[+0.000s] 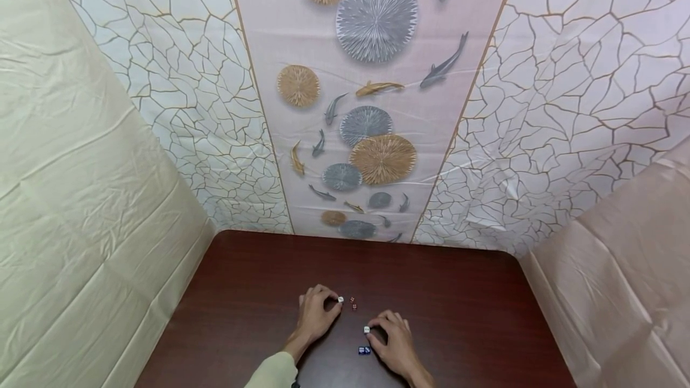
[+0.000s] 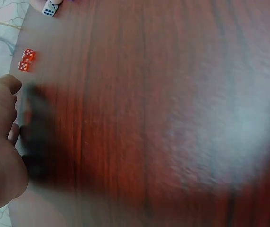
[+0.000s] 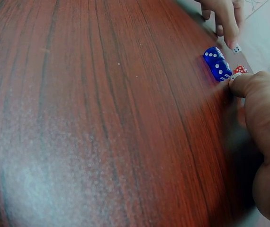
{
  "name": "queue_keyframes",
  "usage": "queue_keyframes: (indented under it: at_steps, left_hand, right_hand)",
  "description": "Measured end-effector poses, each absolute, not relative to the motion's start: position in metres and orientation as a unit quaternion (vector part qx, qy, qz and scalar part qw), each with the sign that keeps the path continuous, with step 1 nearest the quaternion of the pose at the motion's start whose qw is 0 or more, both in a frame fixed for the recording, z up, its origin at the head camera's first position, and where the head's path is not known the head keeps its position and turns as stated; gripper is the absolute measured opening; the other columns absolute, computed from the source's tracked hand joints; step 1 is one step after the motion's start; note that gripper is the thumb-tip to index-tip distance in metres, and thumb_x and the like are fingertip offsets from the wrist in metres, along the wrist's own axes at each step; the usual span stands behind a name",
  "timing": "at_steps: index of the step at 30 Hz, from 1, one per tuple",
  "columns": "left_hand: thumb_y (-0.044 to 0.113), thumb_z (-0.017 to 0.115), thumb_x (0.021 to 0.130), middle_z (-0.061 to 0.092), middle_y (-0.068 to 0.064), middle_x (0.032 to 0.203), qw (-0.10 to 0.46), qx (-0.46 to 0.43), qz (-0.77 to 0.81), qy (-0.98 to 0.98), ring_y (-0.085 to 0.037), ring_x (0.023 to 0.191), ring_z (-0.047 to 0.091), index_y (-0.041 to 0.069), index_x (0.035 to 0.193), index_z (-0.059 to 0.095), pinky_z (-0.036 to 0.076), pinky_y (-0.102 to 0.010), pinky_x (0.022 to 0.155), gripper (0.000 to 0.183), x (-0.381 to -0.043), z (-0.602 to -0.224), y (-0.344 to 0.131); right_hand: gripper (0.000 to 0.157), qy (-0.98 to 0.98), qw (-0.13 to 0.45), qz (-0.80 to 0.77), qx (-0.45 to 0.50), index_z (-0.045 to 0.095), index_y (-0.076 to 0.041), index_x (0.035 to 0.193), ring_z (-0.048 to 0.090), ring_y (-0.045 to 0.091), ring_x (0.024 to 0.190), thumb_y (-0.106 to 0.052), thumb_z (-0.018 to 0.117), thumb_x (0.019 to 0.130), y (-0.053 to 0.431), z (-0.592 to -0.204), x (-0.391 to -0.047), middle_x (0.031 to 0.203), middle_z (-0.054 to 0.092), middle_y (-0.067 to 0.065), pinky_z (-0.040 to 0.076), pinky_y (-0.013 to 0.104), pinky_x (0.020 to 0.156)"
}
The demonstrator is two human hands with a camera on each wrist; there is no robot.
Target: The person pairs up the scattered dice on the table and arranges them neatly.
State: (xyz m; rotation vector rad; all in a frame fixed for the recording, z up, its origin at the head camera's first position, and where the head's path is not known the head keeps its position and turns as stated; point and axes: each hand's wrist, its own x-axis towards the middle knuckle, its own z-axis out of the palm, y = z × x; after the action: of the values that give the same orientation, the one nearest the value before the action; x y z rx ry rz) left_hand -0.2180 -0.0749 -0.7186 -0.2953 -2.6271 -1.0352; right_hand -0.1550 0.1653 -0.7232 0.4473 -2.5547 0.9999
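Note:
My left hand (image 1: 317,316) pinches a white die (image 1: 341,299) between thumb and fingertips, close to the tabletop. In the left wrist view the left hand (image 2: 0,137) hides that die. Lower and to the right, my right hand (image 1: 395,343) pinches another white die (image 1: 366,329) at its fingertips; black pips show on this die (image 2: 49,8) in the left wrist view. Just beyond the left hand's die lie two small red dice (image 1: 354,306), one behind the other. Two blue dice (image 3: 217,64) sit side by side, nearer the body and left of the right thumb.
The dark red-brown wooden table (image 1: 242,280) has rounded far corners. A patterned cloth (image 1: 356,136) with fish and round leaf shapes hangs along its far edge. Plain pale cloths (image 1: 97,208) close off the left and right sides.

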Motion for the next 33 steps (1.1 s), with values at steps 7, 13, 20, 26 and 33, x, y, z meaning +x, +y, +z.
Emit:
queue_keyframes:
  at_steps: [7, 13, 20, 26, 33]
  left_hand:
    - [0.020, 0.093, 0.092, 0.076, 0.006, 0.105, 0.134, -0.119, -0.361, -0.915, -0.016, 0.099, 0.068, 0.022, 0.099, 0.085, 0.038, -0.038, 0.088, 0.011, -0.204, -0.715, -0.078]
    - [0.020, 0.096, 0.089, 0.075, 0.009, 0.103, 0.142, -0.141, -0.353, -0.914, -0.013, 0.097, 0.066, 0.023, 0.096, 0.084, 0.040, -0.038, 0.088, 0.014, -0.193, -0.715, -0.080]
    - [0.021, 0.097, 0.086, 0.075, 0.011, 0.103, 0.155, -0.158, -0.354, -0.909, -0.009, 0.097, 0.065, 0.023, 0.095, 0.083, 0.042, -0.038, 0.090, 0.017, -0.183, -0.719, -0.079]
    - [0.021, 0.097, 0.085, 0.075, 0.011, 0.102, 0.162, -0.175, -0.358, -0.903, -0.010, 0.098, 0.067, 0.024, 0.095, 0.083, 0.042, -0.038, 0.089, 0.018, -0.174, -0.720, -0.075]
    - [0.022, 0.097, 0.086, 0.074, 0.012, 0.103, 0.157, -0.189, -0.358, -0.901, -0.009, 0.100, 0.067, 0.026, 0.097, 0.084, 0.043, -0.037, 0.091, 0.018, -0.170, -0.722, -0.070]
  right_hand:
    - [0.030, -0.905, 0.180, 0.354, 0.155, 0.084, -0.019, 0.101, 0.061, 0.009, 0.101, -0.008, 0.099, 0.078, 0.166, -0.725, -0.155, 0.102, 0.071, -0.008, 0.039, 0.033, 0.088]
    - [0.029, -0.906, 0.179, 0.352, 0.154, 0.084, -0.019, 0.101, 0.061, 0.009, 0.101, -0.008, 0.099, 0.079, 0.166, -0.725, -0.156, 0.102, 0.071, -0.008, 0.039, 0.032, 0.089]
    - [0.029, -0.904, 0.178, 0.356, 0.157, 0.083, -0.019, 0.101, 0.061, 0.009, 0.100, -0.008, 0.099, 0.079, 0.166, -0.726, -0.156, 0.102, 0.072, -0.005, 0.039, 0.033, 0.089]
    - [0.029, -0.904, 0.177, 0.355, 0.158, 0.084, -0.018, 0.102, 0.060, 0.009, 0.100, -0.008, 0.099, 0.080, 0.166, -0.726, -0.156, 0.102, 0.072, -0.004, 0.039, 0.033, 0.089]
    - [0.029, -0.904, 0.179, 0.353, 0.161, 0.083, -0.019, 0.102, 0.061, 0.010, 0.100, -0.008, 0.099, 0.080, 0.166, -0.726, -0.156, 0.102, 0.072, -0.004, 0.039, 0.034, 0.089]
